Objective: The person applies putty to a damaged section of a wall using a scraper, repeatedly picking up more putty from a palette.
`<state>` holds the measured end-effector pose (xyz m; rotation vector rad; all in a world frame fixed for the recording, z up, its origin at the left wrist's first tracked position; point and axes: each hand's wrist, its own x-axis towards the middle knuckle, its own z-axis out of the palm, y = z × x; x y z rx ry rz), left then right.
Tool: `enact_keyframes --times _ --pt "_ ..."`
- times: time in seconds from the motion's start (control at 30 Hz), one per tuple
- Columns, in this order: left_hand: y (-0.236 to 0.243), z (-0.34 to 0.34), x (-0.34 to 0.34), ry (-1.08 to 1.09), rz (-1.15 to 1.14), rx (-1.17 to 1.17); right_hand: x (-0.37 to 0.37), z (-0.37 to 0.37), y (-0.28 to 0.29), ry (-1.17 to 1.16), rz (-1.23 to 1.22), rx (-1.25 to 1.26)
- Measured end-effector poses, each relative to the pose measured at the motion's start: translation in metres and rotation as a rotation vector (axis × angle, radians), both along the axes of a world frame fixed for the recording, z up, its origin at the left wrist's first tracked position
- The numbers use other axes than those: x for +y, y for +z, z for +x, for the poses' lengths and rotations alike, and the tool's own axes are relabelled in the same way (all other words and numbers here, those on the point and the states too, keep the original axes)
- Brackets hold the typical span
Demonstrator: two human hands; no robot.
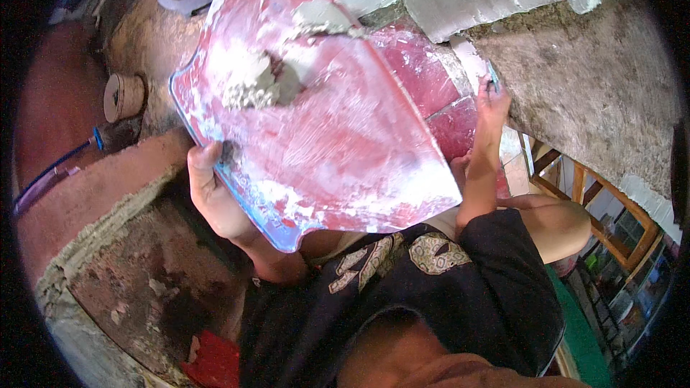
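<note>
The left hand grips the lower left edge of a broad red board smeared white, thumb curled over its blue rim, holding it tilted like a hawk across the middle of the frame; two lumps of grey mortar sit on its upper part, one near the centre left and a smaller one by the top edge. The right hand, right of centre, is closed around a small blue-handled tool, seemingly a trowel or scraper, pressed where the red tiled surface meets the rough grey wall; its blade is hidden.

To do this well, I judge the board should stay close to level, so the mortar does not slide toward the low edge; the left grip looks firm enough, though a wider hold beneath would steady it. The tool is best drawn along the joint with even pressure, taking small amounts from the nearer lump, and the board kept just beside the joint to catch droppings.
</note>
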<state>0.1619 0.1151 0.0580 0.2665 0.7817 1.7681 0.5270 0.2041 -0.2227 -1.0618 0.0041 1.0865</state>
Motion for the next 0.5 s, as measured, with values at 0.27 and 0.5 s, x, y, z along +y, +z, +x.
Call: enact_keyframes --times 0.27,0.5 --pt "0.004 -0.004 -0.001 0.104 -0.091 0.051 -0.040 -0.018 0.015 0.552 -0.100 -0.668" --pt "-0.003 -0.031 -0.014 0.331 -0.138 0.149 -0.074 -0.013 -0.050 1.234 -0.219 -1.199"
